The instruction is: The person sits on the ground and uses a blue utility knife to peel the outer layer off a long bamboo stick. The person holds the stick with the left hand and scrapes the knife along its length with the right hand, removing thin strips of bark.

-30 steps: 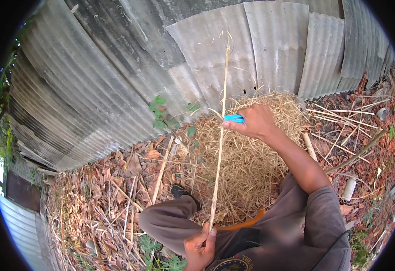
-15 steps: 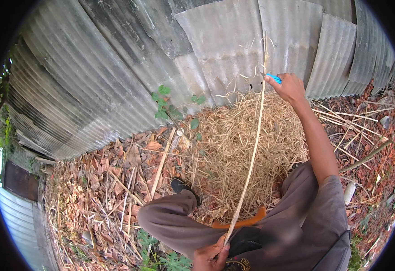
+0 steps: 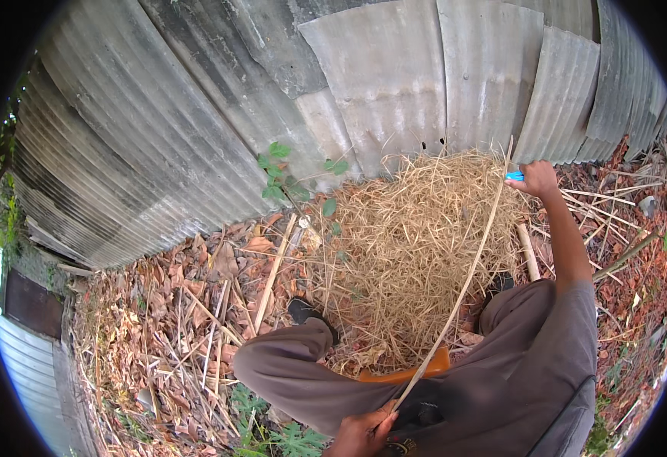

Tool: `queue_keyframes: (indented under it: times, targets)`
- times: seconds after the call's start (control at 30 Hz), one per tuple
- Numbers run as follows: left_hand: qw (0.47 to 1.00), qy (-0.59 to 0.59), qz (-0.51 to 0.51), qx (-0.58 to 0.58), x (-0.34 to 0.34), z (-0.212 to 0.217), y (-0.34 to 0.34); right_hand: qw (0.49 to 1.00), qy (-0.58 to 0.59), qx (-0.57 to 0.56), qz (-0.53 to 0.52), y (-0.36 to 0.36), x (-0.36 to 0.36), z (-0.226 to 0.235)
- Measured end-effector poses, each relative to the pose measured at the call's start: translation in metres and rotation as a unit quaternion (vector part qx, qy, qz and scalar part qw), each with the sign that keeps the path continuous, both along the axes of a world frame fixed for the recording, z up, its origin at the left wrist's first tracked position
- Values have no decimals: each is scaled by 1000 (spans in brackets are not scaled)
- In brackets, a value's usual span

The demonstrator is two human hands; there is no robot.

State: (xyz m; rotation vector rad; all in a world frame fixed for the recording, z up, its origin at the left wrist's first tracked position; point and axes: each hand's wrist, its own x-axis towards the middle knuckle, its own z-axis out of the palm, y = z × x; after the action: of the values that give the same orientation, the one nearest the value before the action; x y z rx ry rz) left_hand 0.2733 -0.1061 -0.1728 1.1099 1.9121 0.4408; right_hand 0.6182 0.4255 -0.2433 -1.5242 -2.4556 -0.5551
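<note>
A long pale strip (image 3: 464, 286), likely split bamboo, slants from my lap up and to the right across the head view. My left hand (image 3: 364, 434) is closed around its lower end near my belly. My right hand (image 3: 539, 180), arm stretched forward, is closed on a knife with a bright blue handle (image 3: 515, 176). The knife lies against or right beside the upper part of the strip; its blade is too small to make out here. Beneath the strip, a heap of thin curled shavings (image 3: 417, 251) spreads between my feet.
A corrugated metal fence (image 3: 379, 76) stands just beyond the heap. Dry leaves and sticks (image 3: 188, 320) cover the ground at left, with more cut strips (image 3: 607, 202) at right. An orange curved object (image 3: 406, 375) sits between my legs. A leafy green plant (image 3: 276, 171) grows by the fence.
My right hand with the knife has moved right and nearer to me. The strip's upper end has swung right and down, and the loose curls near its tip are no longer on it.
</note>
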Motion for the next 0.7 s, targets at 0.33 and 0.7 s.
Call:
queue_keyframes:
  times: [0.33, 0.7]
  targets:
    - [996, -85, -3, -22, -31, 13, -24, 932, 14, 132, -338, 48, 19, 120]
    - [946, -144, 148, 251, -46, 11, -4, 961, 258, -73, -63, -106, -155, 148]
